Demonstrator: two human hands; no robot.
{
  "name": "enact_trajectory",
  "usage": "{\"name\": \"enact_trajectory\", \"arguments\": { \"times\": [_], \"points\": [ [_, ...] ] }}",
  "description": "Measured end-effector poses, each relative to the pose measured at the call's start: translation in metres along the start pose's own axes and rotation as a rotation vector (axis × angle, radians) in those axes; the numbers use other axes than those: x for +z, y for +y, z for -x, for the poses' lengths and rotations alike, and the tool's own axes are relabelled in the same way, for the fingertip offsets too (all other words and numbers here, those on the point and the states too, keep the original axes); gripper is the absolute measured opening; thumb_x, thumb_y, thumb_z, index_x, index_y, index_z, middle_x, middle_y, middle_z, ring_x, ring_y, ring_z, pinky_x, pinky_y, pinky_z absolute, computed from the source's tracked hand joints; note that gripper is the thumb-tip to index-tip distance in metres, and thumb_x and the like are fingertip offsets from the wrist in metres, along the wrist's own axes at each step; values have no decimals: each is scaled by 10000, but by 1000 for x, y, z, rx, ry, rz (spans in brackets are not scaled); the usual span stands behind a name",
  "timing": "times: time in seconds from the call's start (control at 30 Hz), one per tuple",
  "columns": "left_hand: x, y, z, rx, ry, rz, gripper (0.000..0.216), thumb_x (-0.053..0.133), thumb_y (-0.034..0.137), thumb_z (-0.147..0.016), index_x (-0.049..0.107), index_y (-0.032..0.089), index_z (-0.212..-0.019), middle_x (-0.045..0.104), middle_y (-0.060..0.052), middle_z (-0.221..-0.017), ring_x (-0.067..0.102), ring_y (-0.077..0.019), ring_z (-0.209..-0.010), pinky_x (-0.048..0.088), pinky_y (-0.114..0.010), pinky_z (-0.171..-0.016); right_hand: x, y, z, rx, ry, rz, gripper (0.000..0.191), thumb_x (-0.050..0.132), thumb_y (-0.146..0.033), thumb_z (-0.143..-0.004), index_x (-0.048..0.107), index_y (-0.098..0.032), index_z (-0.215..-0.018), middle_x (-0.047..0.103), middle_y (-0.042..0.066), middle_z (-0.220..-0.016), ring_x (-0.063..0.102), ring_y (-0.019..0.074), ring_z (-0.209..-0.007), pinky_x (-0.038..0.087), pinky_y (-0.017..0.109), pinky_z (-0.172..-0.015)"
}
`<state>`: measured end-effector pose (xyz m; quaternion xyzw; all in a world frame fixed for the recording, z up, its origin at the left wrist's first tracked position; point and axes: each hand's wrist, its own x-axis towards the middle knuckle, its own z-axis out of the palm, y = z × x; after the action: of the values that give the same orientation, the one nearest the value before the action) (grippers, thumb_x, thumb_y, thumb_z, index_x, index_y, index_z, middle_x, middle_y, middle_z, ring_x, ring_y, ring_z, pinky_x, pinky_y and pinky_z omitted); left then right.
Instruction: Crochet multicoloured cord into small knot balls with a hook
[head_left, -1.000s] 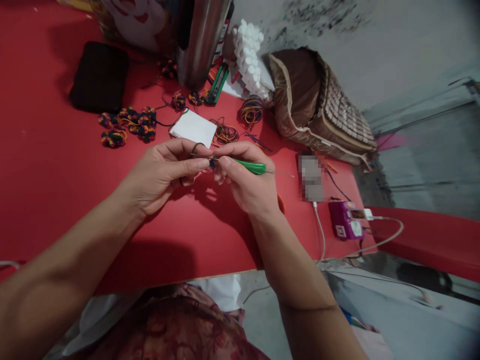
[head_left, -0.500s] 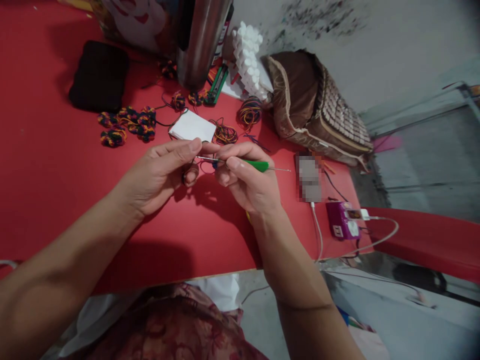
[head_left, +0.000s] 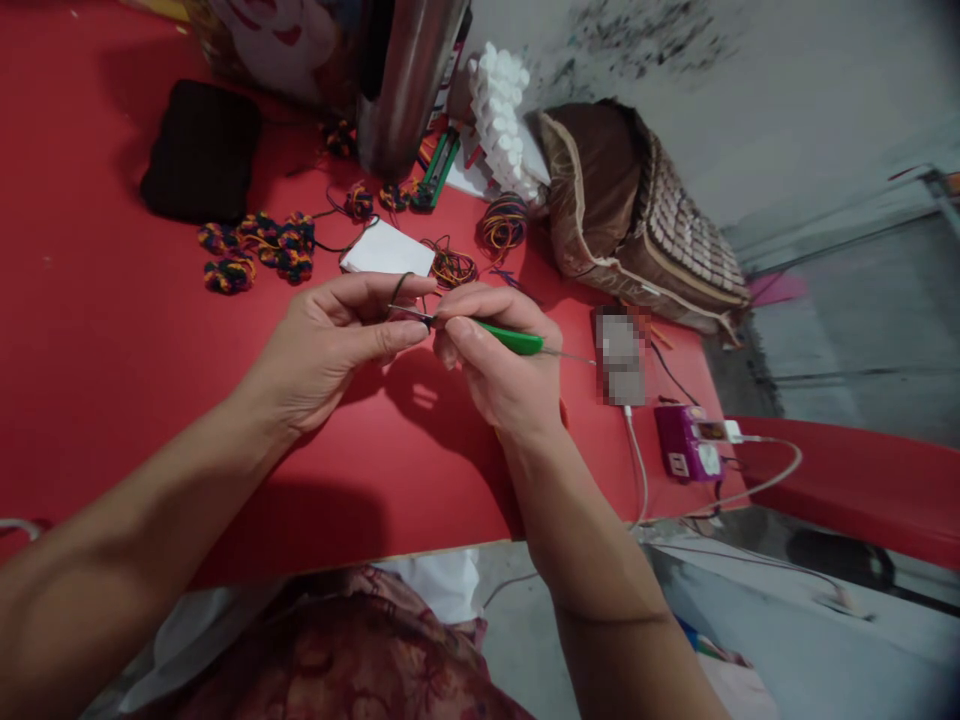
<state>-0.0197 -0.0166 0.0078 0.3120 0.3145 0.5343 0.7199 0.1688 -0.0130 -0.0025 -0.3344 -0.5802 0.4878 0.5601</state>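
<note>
Between the fingers of my right hand (head_left: 502, 360) is a crochet hook with a green handle (head_left: 514, 339), its thin metal shaft pointing left. The hook's far end also shows a thin metal tip on the right. My left hand (head_left: 337, 345) is closed in a pinch on dark yarn (head_left: 402, 289), which loops over the index finger. The hook's left tip lies beside that yarn, above the left thumb. A small dark bit of stitching sits at the left thumb tip, mostly hidden by fingers.
Knotted multicoloured yarn pieces (head_left: 259, 245), a white card stack (head_left: 386, 248) and yarn bundles (head_left: 502, 225) lie beyond my hands. Behind stand a steel flask (head_left: 405, 90), a green cutter (head_left: 437, 170) and a brown bag (head_left: 600, 190). A black case (head_left: 201, 150) is left; a purple power box (head_left: 686, 442) is right.
My left hand has turned, raising its index finger with the yarn looped over it, and its thumb has moved right toward the stitching. The hook has tilted slightly, its right end lower.
</note>
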Motion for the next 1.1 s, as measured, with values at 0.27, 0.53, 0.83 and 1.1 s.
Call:
{"name": "enact_trajectory", "arguments": {
  "times": [0.27,0.53,0.83,1.1],
  "points": [
    [-1,-2,-2,63,-6,-25,300,1030,135,-694,939,292,-934,867,15,-943,761,-104,-840,630,-177,-815,1,1,0,-2,-11,0,113,891,-363,-962,859,-274,-1023,796,-10,-914,638,97,-622,567,286,-640],
    [3,8,4,75,65,-166,342,1051,133,-693,937,246,-995,888,-61,-1111,813,-229,-1068,673,-296,-959,-2,-7,-1,51,-4,-47,134,919,-353,-919,843,-243,-923,759,-17,-804,592,102,-592,523,284,-618],
    [1,4,3,81,73,-160,341,1028,102,-710,935,254,-1000,881,-45,-1036,809,-212,-1003,665,-298,-924,0,-8,-4,71,-20,23,207,925,-426,-907,840,-241,-948,780,4,-878,663,123,-642,593,300,-643],
    [2,8,1,-37,1,-48,284,1034,176,-698,941,247,-957,852,-30,-913,681,-98,-679,536,-198,-605,-1,-8,-5,36,-24,38,156,931,-369,-914,855,-236,-945,813,29,-955,699,123,-679,622,308,-675]
  ]
}}
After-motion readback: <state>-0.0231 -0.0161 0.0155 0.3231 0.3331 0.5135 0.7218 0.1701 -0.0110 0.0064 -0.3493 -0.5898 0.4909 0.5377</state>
